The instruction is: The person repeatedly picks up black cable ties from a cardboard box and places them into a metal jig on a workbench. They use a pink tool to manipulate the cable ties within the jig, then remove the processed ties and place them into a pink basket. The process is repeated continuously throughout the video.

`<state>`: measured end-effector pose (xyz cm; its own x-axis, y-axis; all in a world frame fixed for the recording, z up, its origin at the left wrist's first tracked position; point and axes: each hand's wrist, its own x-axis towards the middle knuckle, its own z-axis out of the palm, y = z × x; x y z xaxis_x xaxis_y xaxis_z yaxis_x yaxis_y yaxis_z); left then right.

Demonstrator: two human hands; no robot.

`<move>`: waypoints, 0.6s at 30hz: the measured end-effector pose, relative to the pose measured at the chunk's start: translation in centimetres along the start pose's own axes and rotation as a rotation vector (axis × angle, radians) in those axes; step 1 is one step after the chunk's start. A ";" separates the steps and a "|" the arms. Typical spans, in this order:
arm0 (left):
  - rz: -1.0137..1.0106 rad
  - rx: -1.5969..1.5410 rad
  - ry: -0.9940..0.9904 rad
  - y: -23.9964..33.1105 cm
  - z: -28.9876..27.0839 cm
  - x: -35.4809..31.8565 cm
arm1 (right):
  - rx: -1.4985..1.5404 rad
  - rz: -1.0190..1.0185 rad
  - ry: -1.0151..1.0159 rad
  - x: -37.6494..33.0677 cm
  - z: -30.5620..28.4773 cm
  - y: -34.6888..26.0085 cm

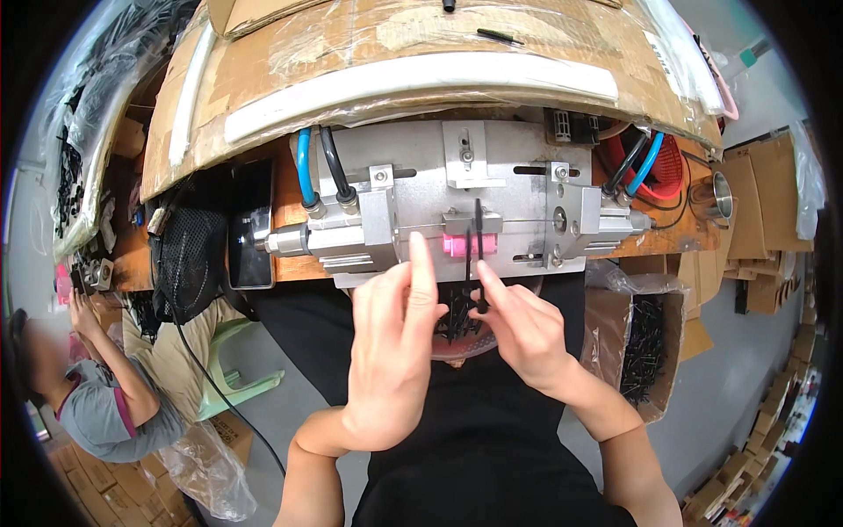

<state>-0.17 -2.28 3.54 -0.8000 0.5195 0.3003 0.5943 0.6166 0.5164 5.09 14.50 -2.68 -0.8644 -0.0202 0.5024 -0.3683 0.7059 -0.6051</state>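
Cramped workshop, cardboard everywhere, and a wooden bench (290,206) with a big cardboard hood (395,53) taped over the top half. Bolted to the bench edge sits an aluminium pneumatic fixture (465,198), blue and black air hoses (320,171) plugged in at its 10 o'clock and again at 2 o'clock, and a small pink block (458,245) glowing at its 6 o'clock.

The right hand (527,329) pinches a thin black stick-like part (479,255) between thumb and forefinger, holding it upright so its upper end reaches the fixture's centre slot (can't tell if it's seated all the way). The left hand (395,342) is mostly open, index finger pointing up with its tip touching the fixture's lower edge just left of the slot, holding nothing.

Looks to me like the loading step: getting the part lined up in the slot. I'd guess the next move calls for keeping it dead vertical.

More black parts lie in a tray (457,321) on the lap, and a cardboard box (645,338) at 4 o'clock holds a heap more. Another person (114,404) sits at 8 o'clock.
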 end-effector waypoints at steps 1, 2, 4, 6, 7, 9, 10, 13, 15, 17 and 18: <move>-0.006 -0.018 0.011 -0.2 -0.2 -0.1 | -0.012 -0.006 -0.008 0.1 0.4 0.3; -0.001 -0.014 0.011 -0.2 -0.4 -0.1 | -0.025 -0.012 -0.015 0.2 0.6 0.4; 0.008 -0.017 0.013 -0.6 -0.5 -0.1 | -0.046 0.003 -0.019 0.6 0.9 0.5; 0.000 -0.028 0.009 -0.9 -0.5 -0.2 | -0.053 0.019 -0.014 0.9 1.0 0.2; -0.003 -0.033 0.010 -1.0 -0.6 -0.3 | -0.078 0.027 -0.057 1.0 0.8 0.1; -0.023 -0.036 0.003 -1.2 -0.9 -0.4 | -0.132 0.043 -0.140 1.3 -0.2 -0.3; -0.030 -0.035 0.005 -1.3 -1.2 -0.4 | -0.126 -0.025 -0.117 2.2 -1.1 -0.3; -0.022 -0.007 0.017 -1.7 -2.2 0.1 | -0.184 -0.160 0.016 7.9 -4.5 -0.5; -0.008 -0.024 0.049 -1.6 -2.9 0.8 | -0.361 -0.146 0.166 14.1 -6.1 0.1; -0.025 -0.052 0.089 -1.5 -3.6 1.7 | -0.432 -0.098 0.059 20.0 -7.0 3.0; -0.023 -0.074 0.107 -1.4 -4.0 2.2 | -0.412 -0.058 -0.109 21.9 -7.8 4.9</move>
<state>-3.10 -4.38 6.68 -0.8202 0.4372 0.3690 0.5707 0.5805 0.5807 -12.94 23.05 10.20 -0.8854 -0.1278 0.4468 -0.2694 0.9246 -0.2694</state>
